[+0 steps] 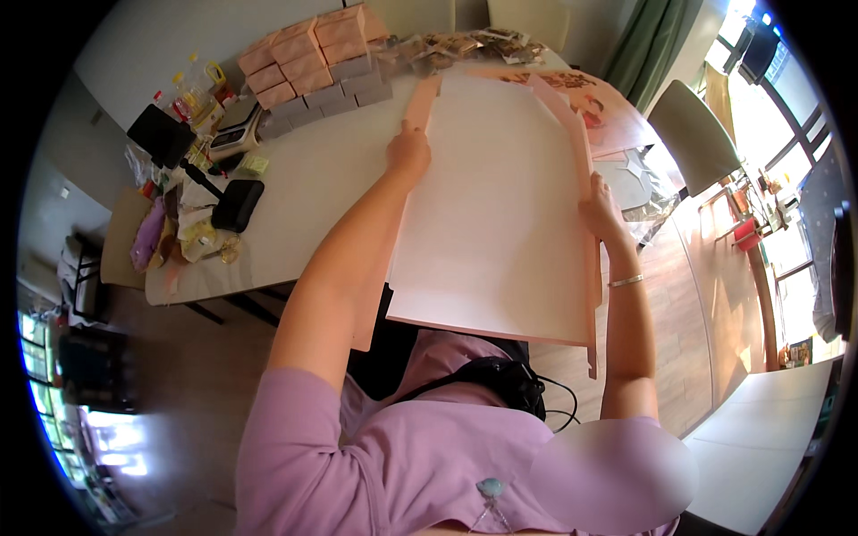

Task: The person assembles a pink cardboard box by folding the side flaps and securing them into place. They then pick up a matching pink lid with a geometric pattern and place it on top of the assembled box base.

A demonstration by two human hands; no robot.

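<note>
A large cardboard box blank [492, 205] lies in front of me, white inside with pink side flaps. Its far part rests on the table, and its near end reaches past the table edge over my lap. My left hand [409, 156] is closed round the left flap [422, 103], which stands partly raised. On the opposite side, my right hand [601, 210] grips the right flap [579, 134], also bent up. Fingers of both hands are partly hidden by the cardboard.
On the white table [313, 205], pink and grey small boxes [304, 62] are stacked at the far left. A scale [234, 125], bottles [192, 85] and a black stand [237, 204] are nearby. Printed pink sheets [612, 112] lie far right, by a chair [693, 138].
</note>
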